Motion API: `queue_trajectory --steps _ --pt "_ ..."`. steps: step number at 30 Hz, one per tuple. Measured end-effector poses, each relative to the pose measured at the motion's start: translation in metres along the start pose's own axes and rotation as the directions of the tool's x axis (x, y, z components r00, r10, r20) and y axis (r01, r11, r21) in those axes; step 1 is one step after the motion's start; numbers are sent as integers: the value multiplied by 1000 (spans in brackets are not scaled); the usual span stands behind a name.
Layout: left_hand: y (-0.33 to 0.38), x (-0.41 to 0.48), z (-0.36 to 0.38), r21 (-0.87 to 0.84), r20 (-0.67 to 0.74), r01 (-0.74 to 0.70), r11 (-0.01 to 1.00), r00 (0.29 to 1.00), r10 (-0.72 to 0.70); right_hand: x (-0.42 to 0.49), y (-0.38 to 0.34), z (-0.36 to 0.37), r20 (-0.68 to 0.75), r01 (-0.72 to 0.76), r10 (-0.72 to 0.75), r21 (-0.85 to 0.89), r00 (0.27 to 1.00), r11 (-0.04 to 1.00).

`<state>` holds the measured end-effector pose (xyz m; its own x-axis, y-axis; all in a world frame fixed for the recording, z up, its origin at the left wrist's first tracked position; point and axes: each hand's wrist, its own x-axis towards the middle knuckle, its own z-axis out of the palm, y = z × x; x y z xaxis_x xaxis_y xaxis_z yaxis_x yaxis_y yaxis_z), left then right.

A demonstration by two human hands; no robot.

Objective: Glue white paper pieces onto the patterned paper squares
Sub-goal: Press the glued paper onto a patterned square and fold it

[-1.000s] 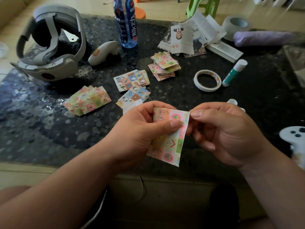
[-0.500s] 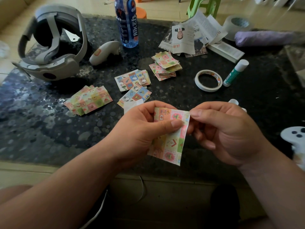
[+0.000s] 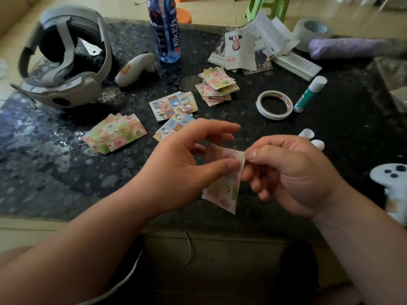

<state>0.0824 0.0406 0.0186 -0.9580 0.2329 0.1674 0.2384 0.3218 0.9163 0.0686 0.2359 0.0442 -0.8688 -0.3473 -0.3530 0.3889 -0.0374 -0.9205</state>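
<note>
R hand point(image 3: 293, 175) pinches top corner of square point(image 3: 222, 192), which hangs down; L hand point(image 3: 182, 164) loose, only thumb touching it; glue stick point(image 3: 309, 94) lies beyond, nearer R hand

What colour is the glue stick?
The glue stick is green with a white cap, head view.

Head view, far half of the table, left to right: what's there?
Headset → white controller → blue bottle → stack of patterned paper squares → tape roll → glue stick.
</note>
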Motion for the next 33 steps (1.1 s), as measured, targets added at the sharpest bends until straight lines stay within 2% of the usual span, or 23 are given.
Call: queue_trajectory --steps 2,4,8,13,17,33 --pt "0 0 3 12 -7 -78 997 997 78 0 0 1 21 -7 7 13 1000 1000" --pt "0 0 7 8 -13 -92 996 996 92 -1 1 1 45 -6 5 31 999 999" --pt "2 -1 7 -101 -21 32 994 999 -34 -2 1 1 50 -9 7 41 999 999" --pt "8 -1 7 -277 15 167 946 985 -170 -2 1 0 64 -16 12 50 998 999" --pt "10 -1 6 -343 42 209 916 977 -208 -1 2 -2 100 -12 4 73 995 997" --pt "13 -1 4 -352 48 230 907 973 -227 2 4 -3 129 -6 -9 111 992 994"
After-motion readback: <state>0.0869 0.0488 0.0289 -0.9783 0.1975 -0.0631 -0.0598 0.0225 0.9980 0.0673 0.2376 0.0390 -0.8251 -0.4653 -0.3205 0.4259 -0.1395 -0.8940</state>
